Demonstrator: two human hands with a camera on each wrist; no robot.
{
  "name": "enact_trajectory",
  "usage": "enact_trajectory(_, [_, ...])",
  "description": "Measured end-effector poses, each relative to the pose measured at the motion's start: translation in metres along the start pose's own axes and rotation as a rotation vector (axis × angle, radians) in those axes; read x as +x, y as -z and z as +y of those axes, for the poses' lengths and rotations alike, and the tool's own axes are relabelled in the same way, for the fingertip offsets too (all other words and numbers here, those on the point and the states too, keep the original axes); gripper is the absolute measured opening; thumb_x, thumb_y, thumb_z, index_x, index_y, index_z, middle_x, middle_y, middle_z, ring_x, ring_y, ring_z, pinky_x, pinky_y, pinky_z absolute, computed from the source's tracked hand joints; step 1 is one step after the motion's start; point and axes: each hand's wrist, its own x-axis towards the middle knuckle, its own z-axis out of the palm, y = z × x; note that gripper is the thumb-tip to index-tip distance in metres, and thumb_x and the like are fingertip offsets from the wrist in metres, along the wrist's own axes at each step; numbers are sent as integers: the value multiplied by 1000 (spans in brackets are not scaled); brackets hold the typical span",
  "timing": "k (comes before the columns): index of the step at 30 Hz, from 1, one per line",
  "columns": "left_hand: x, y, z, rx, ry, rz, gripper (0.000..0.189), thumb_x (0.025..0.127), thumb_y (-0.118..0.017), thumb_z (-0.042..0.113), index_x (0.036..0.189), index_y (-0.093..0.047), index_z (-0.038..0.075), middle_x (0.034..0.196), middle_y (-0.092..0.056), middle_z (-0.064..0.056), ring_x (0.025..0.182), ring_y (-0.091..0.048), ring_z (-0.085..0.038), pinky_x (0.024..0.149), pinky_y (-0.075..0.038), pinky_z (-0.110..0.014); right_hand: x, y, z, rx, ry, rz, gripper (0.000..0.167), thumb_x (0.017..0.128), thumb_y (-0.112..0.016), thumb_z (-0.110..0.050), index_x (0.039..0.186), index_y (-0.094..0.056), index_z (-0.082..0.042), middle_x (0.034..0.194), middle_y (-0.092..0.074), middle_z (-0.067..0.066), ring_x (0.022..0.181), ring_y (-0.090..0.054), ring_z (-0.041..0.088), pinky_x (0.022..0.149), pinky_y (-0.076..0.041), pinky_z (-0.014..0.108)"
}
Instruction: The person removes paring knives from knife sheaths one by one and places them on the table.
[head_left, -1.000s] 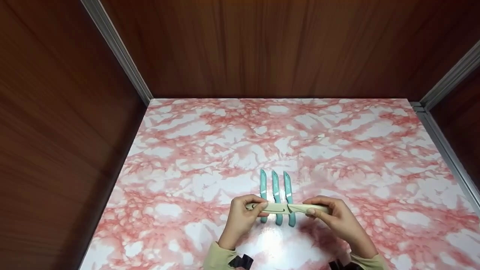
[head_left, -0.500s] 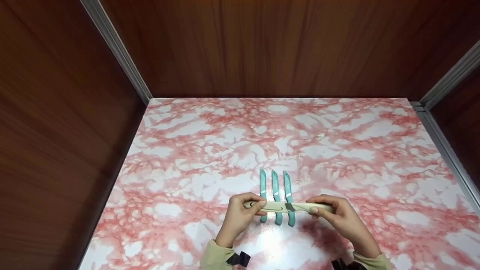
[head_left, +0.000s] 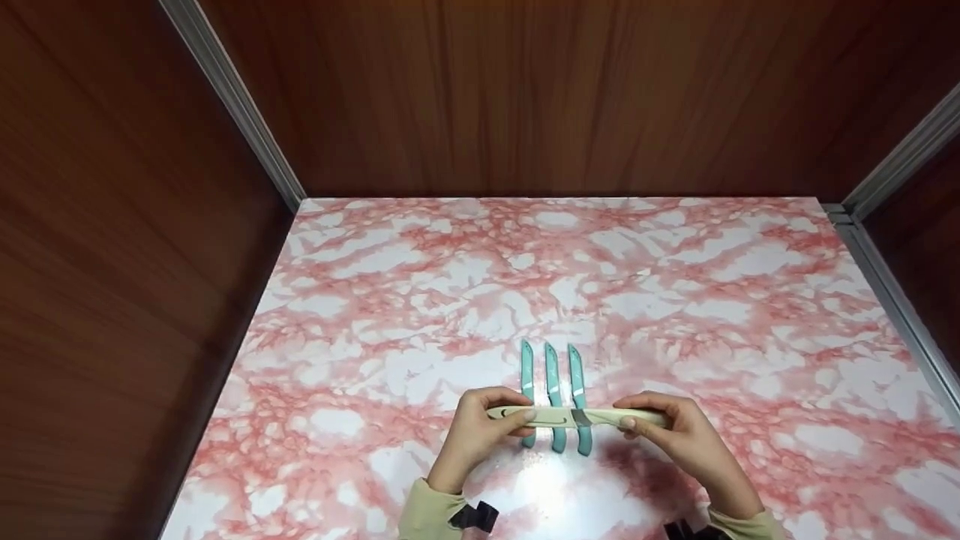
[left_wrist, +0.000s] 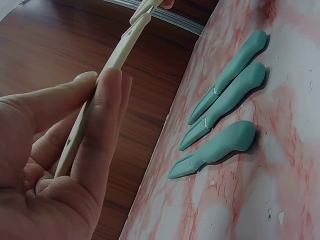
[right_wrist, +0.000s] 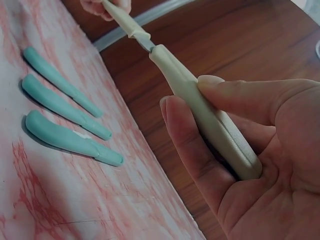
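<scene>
A cream paring knife is held level, crosswise above the table, partly drawn out of its cream sheath point(head_left: 553, 417). My left hand point(head_left: 478, 431) pinches the sheath between thumb and fingers. With thumb and curled fingers, my right hand point(head_left: 684, 429) grips the knife's handle point(right_wrist: 200, 102). A short strip of grey blade point(right_wrist: 144, 41) shows between sheath and handle; the rest of it is hidden in the sheath. Below, three teal sheathed knives, the left one point(head_left: 527, 365), the middle one point(head_left: 553, 369) and the right one point(head_left: 576, 369), lie side by side, handles toward me.
The table point(head_left: 360, 315) has a red and white marbled top. Dark wood-look panels rise behind it point(head_left: 525, 97) and on both sides, with metal strips at the corners. Black bands sit at both wrists, by the light green sleeves.
The handle has come slightly away from the sheath, so the strip of blade between them is wider. My right hand has shifted a little to the right. The teal knives lie as before.
</scene>
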Motion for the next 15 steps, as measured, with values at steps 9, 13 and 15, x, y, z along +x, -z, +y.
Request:
enact_trajectory(9, [-6, -7, 24, 81, -27, 3, 16, 83, -73, 0, 93, -69, -12, 89, -66, -19, 74, -61, -54, 63, -57, -48, 0, -2, -2, -74, -25, 76, 28, 83, -75, -10, 106, -69, 5, 94, -67, 19, 74, -67, 18, 62, -57, 31])
enact_trajectory(13, [-6, -7, 25, 96, -40, -4, 15, 82, -74, 1, 92, -69, -10, 88, -67, -19, 73, -63, -50, 64, -58, -43, 0, -3, -2, -73, -25, 74, 31, 83, -75, -8, 107, -66, 9, 94, -67, 20, 74, -67, 19, 62, -57, 31])
enact_trajectory(15, [-6, -7, 26, 97, -40, -9, 15, 83, -73, 1, 92, -69, -10, 89, -67, -20, 75, -65, -47, 65, -58, -42, 0, -2, -2, -79, -27, 73, 31, 83, -75, -8, 107, -66, 9, 94, -67, 19, 75, -68, 20, 63, -57, 32])
